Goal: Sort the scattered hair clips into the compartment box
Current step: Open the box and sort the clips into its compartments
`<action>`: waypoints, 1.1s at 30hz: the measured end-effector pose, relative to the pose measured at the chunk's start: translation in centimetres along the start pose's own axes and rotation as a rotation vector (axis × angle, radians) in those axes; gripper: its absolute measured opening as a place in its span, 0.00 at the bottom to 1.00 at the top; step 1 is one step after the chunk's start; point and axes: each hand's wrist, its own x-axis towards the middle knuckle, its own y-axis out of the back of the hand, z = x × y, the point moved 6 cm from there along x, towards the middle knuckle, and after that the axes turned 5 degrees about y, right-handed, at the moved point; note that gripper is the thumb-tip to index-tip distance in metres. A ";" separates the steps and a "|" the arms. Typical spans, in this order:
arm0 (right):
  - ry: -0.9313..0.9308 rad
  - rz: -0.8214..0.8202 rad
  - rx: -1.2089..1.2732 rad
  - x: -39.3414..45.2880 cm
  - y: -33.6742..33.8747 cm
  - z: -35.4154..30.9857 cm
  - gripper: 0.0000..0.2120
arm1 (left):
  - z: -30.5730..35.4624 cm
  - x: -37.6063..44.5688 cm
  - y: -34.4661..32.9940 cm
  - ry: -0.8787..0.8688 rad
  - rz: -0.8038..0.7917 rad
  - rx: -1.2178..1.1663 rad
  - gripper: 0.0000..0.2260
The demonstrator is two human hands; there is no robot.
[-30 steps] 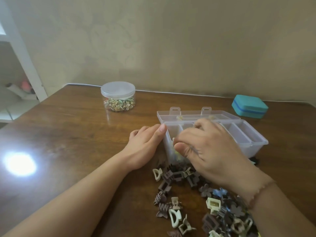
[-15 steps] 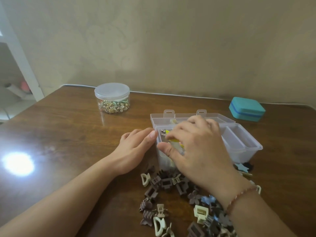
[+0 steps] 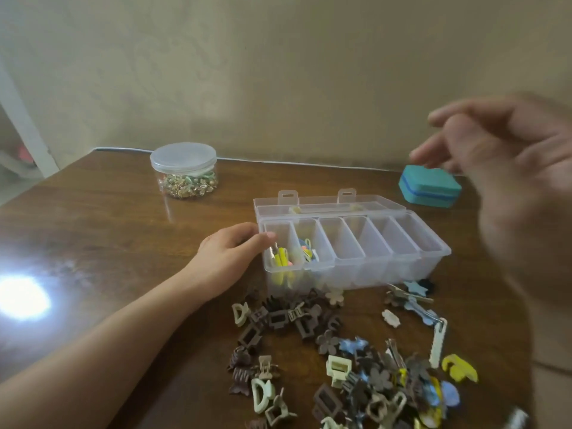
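Observation:
A clear plastic compartment box [image 3: 433, 252] stands open on the brown table, its lid folded back. The two leftmost compartments hold yellow and coloured clips [image 3: 282, 257]; the others look empty. My left hand [image 3: 230, 255] rests on the table and touches the box's left end, fingers loosely curled. My right hand [image 3: 507, 168] hangs blurred in the air at the upper right, close to the camera, fingers spread and holding nothing. A pile of scattered hair clips [image 3: 346, 360], brown, beige, blue and yellow, lies in front of the box.
A round clear jar [image 3: 184, 170] of small gold pieces stands at the back left. A teal case [image 3: 430, 188] sits at the back right by the wall. A bright glare spot [image 3: 21, 297] lies on the table [image 3: 108, 243] at the left.
My right hand has lifted out of the box's left compartments and swung up to the right, empty. The left hand has stayed at the box's left end.

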 end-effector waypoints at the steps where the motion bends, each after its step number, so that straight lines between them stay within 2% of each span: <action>1: -0.025 -0.049 -0.036 0.3 1.2 0.6 0.10 | -0.1 0.0 0.0 0.013 0.018 -0.052 0.24; 3: -0.117 -0.262 -0.258 0.2 2.6 3.0 0.04 | 0.2 -0.1 0.0 0.018 0.060 -0.122 0.17; 6: -0.368 -0.864 -0.661 -3.2 2.3 7.7 0.05 | 0.2 -0.1 0.3 0.018 0.146 -0.183 0.10; 7: -0.457 -0.994 -0.722 -4.7 2.1 8.7 0.04 | 0.1 -0.1 0.4 0.024 0.157 -0.190 0.11; 9: -0.534 -1.129 -0.827 -6.7 1.4 9.6 0.03 | -0.1 0.0 0.5 0.021 0.161 -0.178 0.13; 12: -0.513 -1.105 -0.895 -7.5 0.0 9.7 0.03 | -0.1 0.0 0.4 -0.029 0.163 -0.138 0.13; 15: -0.465 -1.056 -0.901 -7.4 -0.7 9.3 0.07 | -0.2 0.0 0.4 -0.052 0.162 -0.122 0.19; 17: -0.464 -1.053 -0.894 -7.5 -0.8 8.8 0.07 | -0.1 0.1 0.5 -0.062 0.156 -0.124 0.19; 23: -0.444 -1.160 -0.883 -8.4 -1.7 8.3 0.10 | -0.2 0.1 0.4 -0.072 0.143 -0.101 0.20; 28: -0.439 -1.163 -0.859 -8.5 -1.8 8.6 0.05 | -0.2 0.3 0.1 -0.069 0.134 -0.086 0.21; 31: -0.422 -1.083 -0.763 -7.7 -1.0 8.0 0.06 | -0.3 0.1 0.5 -0.069 0.135 -0.092 0.23; 33: -0.378 -0.966 -0.583 -6.8 -1.0 7.5 0.04 | -0.3 0.2 0.4 -0.061 0.136 -0.080 0.25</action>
